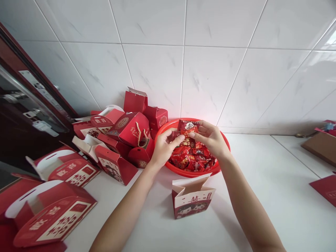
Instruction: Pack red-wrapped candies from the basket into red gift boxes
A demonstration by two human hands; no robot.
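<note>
Over a red plastic basket (223, 170) heaped with red-wrapped candies (183, 159), my two hands are close together. A red candy packet (187, 141) with gold lettering is pinched between them. My left hand (165, 147) grips its left side, thumb on the front. My right hand (211, 138) has its thumb on the packet's upper right. Behind it shows a darker packet marked "SWEET SUGAR" (189, 124), near my right fingertips; whether they hold it too I cannot tell. In front of the basket an open-topped red and white gift box (194, 203) stands upright.
Many red gift boxes (128, 127) are piled left of the basket, with larger handled boxes (57, 217) nearer me. A tiled wall (157, 70) rises behind. A door with a lock (39, 122) stands at left. Far right are a cardboard box (319, 148) and a red item (325, 189).
</note>
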